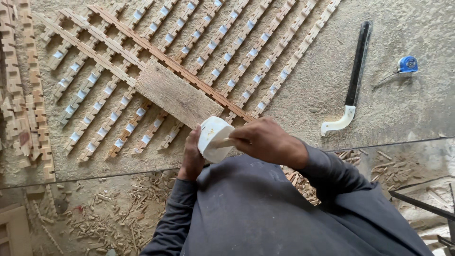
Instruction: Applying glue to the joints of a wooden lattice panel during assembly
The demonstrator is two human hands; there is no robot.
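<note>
My right hand [268, 141] grips the wooden handle of a white mallet [213, 137], whose round head sits just in front of my chest. My left hand [192, 156] is behind the mallet head, near the bench's front edge; what it holds is hidden. Just beyond lies a flat wooden block [177, 97] resting on a lattice of notched wooden strips [204, 47], laid diagonally on the dusty bench. Thin plain slats [156, 54] cross the notched strips under the block.
A pile of loose notched strips [23, 90] lies at the left. A black hand saw with a white handle [353, 80] and a blue tape measure [407, 64] lie at the right. Wood chips [113, 208] cover the floor below the bench edge.
</note>
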